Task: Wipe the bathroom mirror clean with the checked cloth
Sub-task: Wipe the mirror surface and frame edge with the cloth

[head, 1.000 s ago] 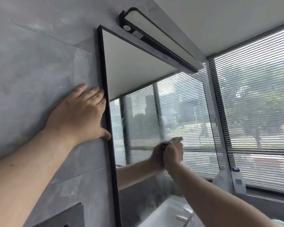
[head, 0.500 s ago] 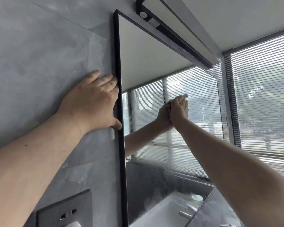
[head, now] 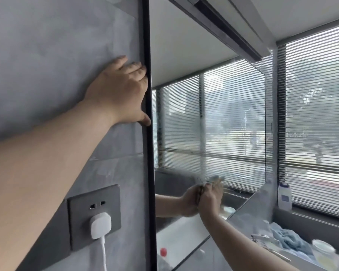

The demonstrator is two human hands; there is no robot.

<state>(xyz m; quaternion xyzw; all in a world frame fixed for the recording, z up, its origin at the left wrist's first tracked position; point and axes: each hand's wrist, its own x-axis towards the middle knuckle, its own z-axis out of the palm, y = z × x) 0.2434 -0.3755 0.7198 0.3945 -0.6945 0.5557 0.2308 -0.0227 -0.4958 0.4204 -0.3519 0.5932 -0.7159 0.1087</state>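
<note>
Mid-wipe: right hand (head: 210,198) clenched on bunched checked cloth (head: 213,179), pressed at black-framed wall mirror's (head: 184,55) 5 o'clock. Left hand (head: 119,92), fingers spread flat and holding nothing, braces grey wall at 9 o'clock. Hazy streaks remain mid-glass, so more wiping is judged left.

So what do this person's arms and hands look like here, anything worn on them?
Both forearms are bare as far as the frame shows: no sleeves, gloves, watch or bracelet in view. The left hand and right hand carry no visible rings. Nails look short and unpainted, though the right hand is too blurred to be sure.
</note>
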